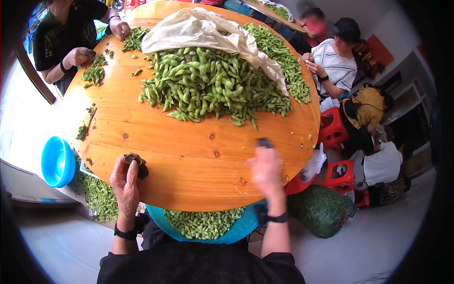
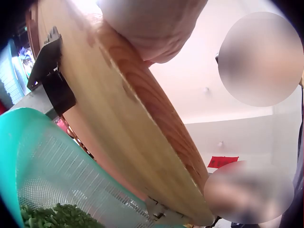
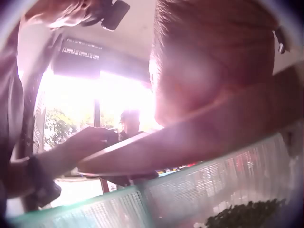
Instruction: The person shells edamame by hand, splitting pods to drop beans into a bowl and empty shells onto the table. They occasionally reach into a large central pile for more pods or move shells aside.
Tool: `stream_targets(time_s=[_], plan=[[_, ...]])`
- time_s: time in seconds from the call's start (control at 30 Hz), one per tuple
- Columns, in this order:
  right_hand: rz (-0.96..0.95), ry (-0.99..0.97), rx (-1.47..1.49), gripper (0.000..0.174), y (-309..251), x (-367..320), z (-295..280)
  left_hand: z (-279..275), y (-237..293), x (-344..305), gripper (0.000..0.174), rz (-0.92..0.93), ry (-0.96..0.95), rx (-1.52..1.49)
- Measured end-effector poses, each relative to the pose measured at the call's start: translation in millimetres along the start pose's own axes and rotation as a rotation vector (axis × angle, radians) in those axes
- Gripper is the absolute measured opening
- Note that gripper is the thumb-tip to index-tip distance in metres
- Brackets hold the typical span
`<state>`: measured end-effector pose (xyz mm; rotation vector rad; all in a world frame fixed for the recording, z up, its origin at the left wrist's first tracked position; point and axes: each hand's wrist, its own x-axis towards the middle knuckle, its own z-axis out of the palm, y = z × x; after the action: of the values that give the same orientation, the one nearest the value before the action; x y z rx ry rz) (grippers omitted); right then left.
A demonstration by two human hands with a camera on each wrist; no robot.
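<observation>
My left hand [image 1: 125, 182] is raised over the table's near left edge. Its thumb and fingers pinch a dark brown piece [image 1: 141, 171], partly covered by the fingers. My right hand [image 1: 267, 171], smeared by motion, is over the near right part of the table, with a small dark object [image 1: 265, 142] at its far end; I cannot tell how its fingers lie round it. Beyond both hands a big heap of green soybean pods [image 1: 203, 83] covers the middle of the table. Below the near edge, a blue basket [image 1: 158, 217] contains shelled green beans [image 1: 203, 223].
The round wooden table [image 1: 189, 146] has a pale cloth [image 1: 189, 28] over its heap. Another person's hand [image 1: 75, 57] is at the far left. A blue basin [image 1: 57, 162] stands left, above pods on the floor [image 1: 97, 196]. Right are red stools [image 1: 333, 128] and a green sack [image 1: 321, 210].
</observation>
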<state>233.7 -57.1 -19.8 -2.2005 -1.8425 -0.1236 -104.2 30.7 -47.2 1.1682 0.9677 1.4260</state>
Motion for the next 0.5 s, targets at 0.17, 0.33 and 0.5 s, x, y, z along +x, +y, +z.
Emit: stream_targets(time_s=[0.17, 0.33, 0.5], plan=[[0.606, 0.412, -0.446, 0.027, 145.4, -55.0, -5.6, 4.7, 4.1, 1.8, 0.014, -0.021, -0.045, 0.002], [-0.226, 0.049, -0.003, 0.049, -62.4, -39.2, 6.7, 4.6, 3.1, -0.1, 0.015, -0.064, -0.035, 0.056], [-0.333, 0.049, 0.21, 0.047, -58.8, -5.1, 3.7, 0.1, 1.8, -1.9, 0.014, -0.044, -0.048, 0.083]])
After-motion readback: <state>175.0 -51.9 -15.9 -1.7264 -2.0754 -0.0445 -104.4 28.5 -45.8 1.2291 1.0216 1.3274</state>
